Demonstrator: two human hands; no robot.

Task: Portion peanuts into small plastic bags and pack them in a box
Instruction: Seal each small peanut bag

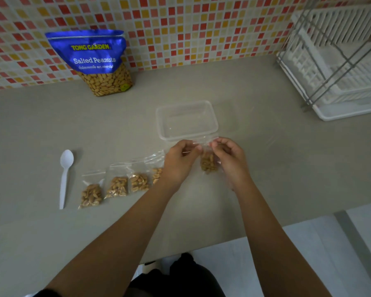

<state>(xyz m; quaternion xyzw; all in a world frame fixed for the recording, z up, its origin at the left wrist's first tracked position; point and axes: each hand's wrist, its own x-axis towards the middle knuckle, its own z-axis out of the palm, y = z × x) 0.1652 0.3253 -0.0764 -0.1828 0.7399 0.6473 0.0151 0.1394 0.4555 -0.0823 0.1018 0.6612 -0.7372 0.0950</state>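
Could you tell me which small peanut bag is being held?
The bag in front of the clear box, pinched at its top by the left hand and right hand; the other four bags lie in a row beside the spoon.

Peanut bag [208,165] upright, seemingly off counter [266,168], beside clear box [186,121]; four filled bags [116,186] in row, left.

My left hand [178,161] and right hand [229,159] are bare; both forearms run uncovered from the wrists down; at seven o'clock a dark sleeve edge [45,293] just shows on my left arm; at six o'clock black clothing [180,277] covers my lower body.
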